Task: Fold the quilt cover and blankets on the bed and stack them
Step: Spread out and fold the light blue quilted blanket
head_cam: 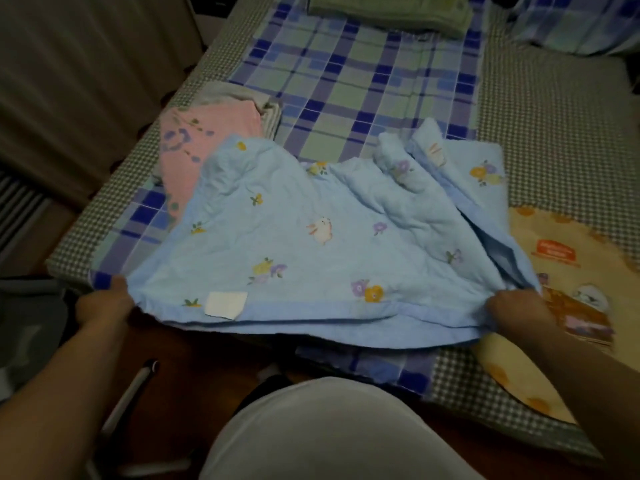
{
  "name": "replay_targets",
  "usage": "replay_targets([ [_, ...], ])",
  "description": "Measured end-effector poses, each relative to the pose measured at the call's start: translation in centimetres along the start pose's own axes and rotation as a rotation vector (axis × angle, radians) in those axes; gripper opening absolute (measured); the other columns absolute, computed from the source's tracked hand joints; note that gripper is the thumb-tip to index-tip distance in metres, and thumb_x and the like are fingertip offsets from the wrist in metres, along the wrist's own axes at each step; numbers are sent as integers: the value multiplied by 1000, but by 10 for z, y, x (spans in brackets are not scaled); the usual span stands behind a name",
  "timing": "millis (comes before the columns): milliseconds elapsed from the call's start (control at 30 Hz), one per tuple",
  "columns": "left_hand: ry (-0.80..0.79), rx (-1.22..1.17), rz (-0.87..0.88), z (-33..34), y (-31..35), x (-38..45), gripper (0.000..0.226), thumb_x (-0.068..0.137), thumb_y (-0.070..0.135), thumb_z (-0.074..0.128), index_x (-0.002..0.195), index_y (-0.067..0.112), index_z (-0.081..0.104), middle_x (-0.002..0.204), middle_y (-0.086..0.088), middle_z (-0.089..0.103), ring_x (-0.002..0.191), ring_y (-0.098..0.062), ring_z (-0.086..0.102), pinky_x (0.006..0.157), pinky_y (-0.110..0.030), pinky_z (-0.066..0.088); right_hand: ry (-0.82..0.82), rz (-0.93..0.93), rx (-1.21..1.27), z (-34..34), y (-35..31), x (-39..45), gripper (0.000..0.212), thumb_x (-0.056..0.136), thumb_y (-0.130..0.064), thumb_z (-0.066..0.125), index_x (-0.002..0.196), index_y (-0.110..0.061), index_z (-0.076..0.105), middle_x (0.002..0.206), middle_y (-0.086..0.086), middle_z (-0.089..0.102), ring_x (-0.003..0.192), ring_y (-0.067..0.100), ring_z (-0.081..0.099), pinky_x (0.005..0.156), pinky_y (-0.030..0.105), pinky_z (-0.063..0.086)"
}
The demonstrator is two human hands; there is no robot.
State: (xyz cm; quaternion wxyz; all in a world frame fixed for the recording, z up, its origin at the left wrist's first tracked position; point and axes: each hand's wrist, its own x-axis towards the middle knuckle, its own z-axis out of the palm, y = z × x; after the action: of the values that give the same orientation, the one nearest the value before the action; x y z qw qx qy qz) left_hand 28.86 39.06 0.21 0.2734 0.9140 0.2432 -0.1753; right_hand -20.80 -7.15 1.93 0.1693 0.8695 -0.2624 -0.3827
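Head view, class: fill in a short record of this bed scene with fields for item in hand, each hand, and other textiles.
item in hand: light blue blanket, partly folded, rumpled
left hand: grips its near-left corner
right hand: grips its near-right corner
other textiles: pink blanket behind left; yellow blanket at right; green folded cloth at far end

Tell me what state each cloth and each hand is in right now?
Blue quilt: partly folded, rumpled, near corners held.
Left hand: gripping its left corner.
Right hand: gripping its right corner.
Pink blanket: folded, partly under the quilt.
Green blanket: folded, far end.
Yellow blanket: spread flat.
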Motion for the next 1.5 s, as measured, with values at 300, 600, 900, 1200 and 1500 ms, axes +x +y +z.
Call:
replay_targets([
  [300,9,228,-170,-19,-57,105,71,93,55,41,134,-2,54,137,-29,52,122,-46,52,106,-44,38,-155,109,143,5,-11,-6,17,92,-25,55,76,-31,56,94,-8,68,95,12,67,73,29,45],
  [600,-490,265,421,15,-49,-19,31,83,31,79,88,3,67,86,-13,68,74,-25,62,68,-37,48,276,-292,274,-14,-119,0,37,39,-12,90,63,-17,63,64,5,56,37,30,45,46,35,39],
  [900,-444,487,408,-4,-69,44,47,97,23,61,128,-12,57,131,-33,56,117,-44,56,94,-40,43,296,-53,297,-13,-124,-9,42,33,2,86,66,-4,59,63,20,52,37,32,51,48,40,45],
  [1200,-170,211,78,-9,-2,83,64,105,34,40,146,-14,30,150,-33,34,133,-45,42,107,-44,36,338,44,153,-26,-101,-21,25,47,1,83,49,-10,61,49,14,53,40,29,56,55,40,43],
  [1500,-222,-108,-218,22,-72,223,56,99,52,37,93,-2,50,77,-24,61,63,-33,61,52,-31,49,-46,216,114,-12,-108,-39,23,83,-21,71,63,-27,64,77,-7,71,84,23,68,91,46,48],
])
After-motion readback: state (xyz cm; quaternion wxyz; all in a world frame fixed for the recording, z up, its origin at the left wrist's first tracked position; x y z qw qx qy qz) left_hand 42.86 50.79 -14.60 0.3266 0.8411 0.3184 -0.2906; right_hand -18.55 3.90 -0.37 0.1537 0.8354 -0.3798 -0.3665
